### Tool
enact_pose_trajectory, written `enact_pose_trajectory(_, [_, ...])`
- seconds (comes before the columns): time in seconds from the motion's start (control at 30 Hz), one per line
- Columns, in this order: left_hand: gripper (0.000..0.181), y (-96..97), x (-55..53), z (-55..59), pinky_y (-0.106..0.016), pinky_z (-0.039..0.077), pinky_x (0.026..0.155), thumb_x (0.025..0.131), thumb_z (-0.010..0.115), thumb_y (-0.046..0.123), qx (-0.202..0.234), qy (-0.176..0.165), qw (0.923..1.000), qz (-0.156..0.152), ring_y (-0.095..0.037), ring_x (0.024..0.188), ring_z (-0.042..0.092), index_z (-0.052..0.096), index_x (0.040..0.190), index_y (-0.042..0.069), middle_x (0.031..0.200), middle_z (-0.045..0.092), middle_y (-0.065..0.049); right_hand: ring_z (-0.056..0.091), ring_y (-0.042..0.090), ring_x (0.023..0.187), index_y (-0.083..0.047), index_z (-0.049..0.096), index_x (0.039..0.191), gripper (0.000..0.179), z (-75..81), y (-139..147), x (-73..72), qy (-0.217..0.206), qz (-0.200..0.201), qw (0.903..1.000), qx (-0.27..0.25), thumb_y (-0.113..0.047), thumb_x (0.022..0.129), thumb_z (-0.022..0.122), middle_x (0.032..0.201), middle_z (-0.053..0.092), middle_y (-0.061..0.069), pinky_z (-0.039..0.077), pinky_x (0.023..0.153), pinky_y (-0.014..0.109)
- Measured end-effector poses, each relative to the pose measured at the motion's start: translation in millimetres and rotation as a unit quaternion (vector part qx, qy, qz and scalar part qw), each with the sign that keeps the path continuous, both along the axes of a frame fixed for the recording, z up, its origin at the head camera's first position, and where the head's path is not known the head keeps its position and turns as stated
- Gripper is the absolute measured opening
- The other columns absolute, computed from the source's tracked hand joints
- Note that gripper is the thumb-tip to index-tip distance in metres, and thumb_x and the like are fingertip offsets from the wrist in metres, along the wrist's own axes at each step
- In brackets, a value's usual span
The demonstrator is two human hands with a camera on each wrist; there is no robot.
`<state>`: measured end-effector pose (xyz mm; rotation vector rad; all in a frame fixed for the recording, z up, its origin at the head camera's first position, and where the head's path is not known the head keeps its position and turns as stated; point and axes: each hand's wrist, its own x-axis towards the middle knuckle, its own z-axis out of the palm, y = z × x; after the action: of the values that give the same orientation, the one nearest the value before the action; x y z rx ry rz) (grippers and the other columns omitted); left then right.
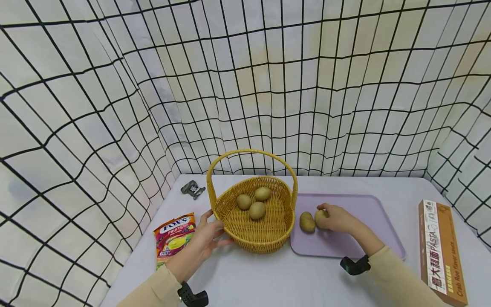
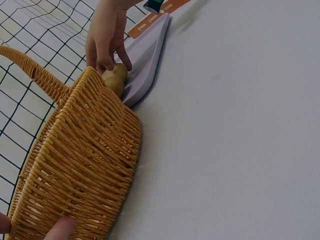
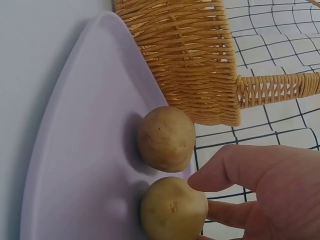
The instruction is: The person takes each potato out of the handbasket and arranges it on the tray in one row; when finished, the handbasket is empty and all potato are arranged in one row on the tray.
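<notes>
A yellow wicker basket (image 1: 249, 241) with a tall arched handle stands mid-table, with three potatoes (image 1: 257, 210) inside. Against its left side rests my left hand (image 1: 205, 236), fingers spread; in the left wrist view its fingertips (image 2: 61, 229) touch the weave. Right of the basket lies a lilac tray (image 1: 360, 213) bearing two potatoes. One potato (image 1: 307, 222) sits at the tray's left side, nearest the basket. My right hand (image 1: 337, 218) pinches the other potato (image 3: 174, 209) between thumb and fingers; the far fingers are partly hidden behind it in the right wrist view.
A Fox's Fruits candy bag (image 1: 174, 234) lies left of the basket, partly behind the left forearm. A small black-and-silver packet (image 1: 192, 189) is at the back left. A long pasta box (image 1: 443, 251) lies at the right edge. Black netting over white cloth surrounds the table.
</notes>
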<state>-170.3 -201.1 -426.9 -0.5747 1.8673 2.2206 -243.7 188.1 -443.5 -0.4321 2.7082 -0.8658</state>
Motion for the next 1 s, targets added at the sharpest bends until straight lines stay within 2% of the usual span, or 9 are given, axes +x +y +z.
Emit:
enact_pose_trajectory(0.13, [0.080, 0.5, -0.2, 0.2, -0.057, 0.059, 0.096, 0.100, 0.047, 0.001, -0.001, 0.001, 1.0000, -0.001, -0.051, 0.142, 0.043, 0.003, 0.166, 0.013, 0.158, 0.031, -0.033, 0.059, 0.033, 0.102, 0.009, 0.055, 0.139, 0.061, 3.8, 1.8, 0.9, 0.012, 0.002, 0.9999, 0.007, -0.020, 0.086, 0.064, 0.115, 0.067, 0.022, 0.055, 0.088, 0.051])
enact_pose_trajectory(0.3, [0.081, -0.1, -0.3, 0.6, -0.057, 0.059, 0.095, 0.100, 0.046, 0.001, -0.001, 0.003, 1.0000, -0.002, -0.051, 0.143, 0.042, 0.001, 0.166, 0.013, 0.159, 0.031, -0.033, 0.061, 0.047, 0.115, 0.007, 0.057, 0.136, 0.056, 9.3, 6.8, 2.1, 0.037, 0.000, 0.9993, 0.010, -0.017, 0.086, 0.063, 0.121, 0.065, 0.034, 0.056, 0.093, 0.059])
enact_pose_trajectory(0.4, [0.081, -0.2, -0.5, 0.2, -0.057, 0.059, 0.095, 0.100, 0.046, 0.001, 0.000, 0.004, 1.0000, -0.002, -0.051, 0.143, 0.042, 0.002, 0.166, 0.013, 0.159, 0.031, -0.032, 0.059, 0.051, 0.119, 0.006, 0.059, 0.134, 0.052, 12.7, 8.7, 2.9, 0.044, 0.000, 0.9989, 0.015, -0.016, 0.087, 0.062, 0.124, 0.063, 0.037, 0.055, 0.095, 0.060])
enact_pose_trajectory(0.7, [0.082, -0.5, -0.3, -0.8, -0.057, 0.060, 0.095, 0.099, 0.048, 0.001, -0.001, 0.003, 1.0000, -0.002, -0.051, 0.142, 0.044, 0.002, 0.166, 0.013, 0.158, 0.033, -0.032, 0.061, 0.049, 0.119, 0.004, 0.058, 0.137, 0.049, 26.8, 4.7, 7.2, 0.053, 0.005, 0.9986, 0.008, -0.015, 0.092, 0.062, 0.130, 0.061, 0.035, 0.058, 0.091, 0.056])
enact_pose_trajectory(0.87, [0.082, -0.8, -0.6, -0.6, -0.056, 0.061, 0.093, 0.099, 0.047, 0.001, -0.003, 0.001, 1.0000, -0.001, -0.050, 0.142, 0.044, 0.002, 0.166, 0.013, 0.158, 0.032, -0.032, 0.062, 0.045, 0.116, 0.000, 0.057, 0.140, 0.051, 44.8, -2.7, 15.9, 0.060, 0.012, 0.9981, 0.003, -0.015, 0.091, 0.062, 0.133, 0.061, 0.032, 0.059, 0.089, 0.055])
enact_pose_trajectory(1.0, [0.081, -0.8, -1.1, -0.5, -0.055, 0.062, 0.092, 0.100, 0.046, 0.001, -0.003, -0.002, 1.0000, -0.002, -0.050, 0.142, 0.043, 0.002, 0.166, 0.013, 0.159, 0.031, -0.032, 0.062, 0.043, 0.119, -0.004, 0.058, 0.141, 0.051, 62.8, -10.6, 25.8, 0.072, 0.018, 0.9973, 0.003, -0.017, 0.092, 0.063, 0.134, 0.061, 0.027, 0.058, 0.093, 0.057])
